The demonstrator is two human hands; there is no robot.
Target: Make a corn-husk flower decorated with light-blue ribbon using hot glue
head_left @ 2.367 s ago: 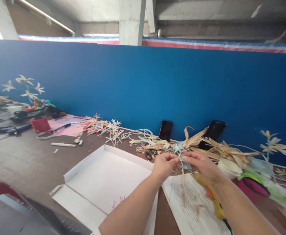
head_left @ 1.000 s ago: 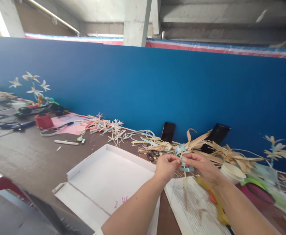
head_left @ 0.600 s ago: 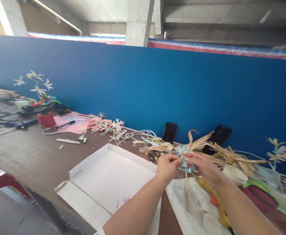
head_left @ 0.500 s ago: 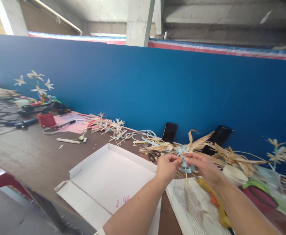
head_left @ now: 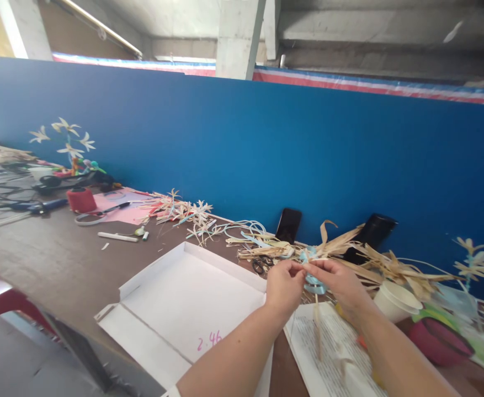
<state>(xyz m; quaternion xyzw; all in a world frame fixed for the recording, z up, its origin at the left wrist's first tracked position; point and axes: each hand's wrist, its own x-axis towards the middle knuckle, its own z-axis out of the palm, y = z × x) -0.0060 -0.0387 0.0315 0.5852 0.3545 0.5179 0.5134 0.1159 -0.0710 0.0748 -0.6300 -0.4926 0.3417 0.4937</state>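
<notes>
My left hand (head_left: 283,286) and my right hand (head_left: 341,284) meet fingertip to fingertip over the right part of the table. Both are closed in a pinch. Whatever is between the fingers is small and mostly hidden. Light blue ribbon (head_left: 315,286) shows just below the fingertips, and more blue shows right above them. Under the hands a thin pale stick (head_left: 318,331) points down across a printed page (head_left: 308,353). Behind the fingers lie dry husk strips (head_left: 343,242). Black-handled scissors (head_left: 260,266) rest beside my left hand.
An open white box lid (head_left: 175,309) lies left of my arms. Two dark phones, one of them a black phone (head_left: 288,225), lean on the blue partition (head_left: 225,138). Paper cups (head_left: 397,300) and a dark red bowl (head_left: 440,342) stand right. Husk flowers (head_left: 200,212) lie further left.
My right hand's fingers have come closer to the left hand's, covering more of the blue ribbon. My right forearm now hides most of the yellow tool. The view has shifted slightly.
</notes>
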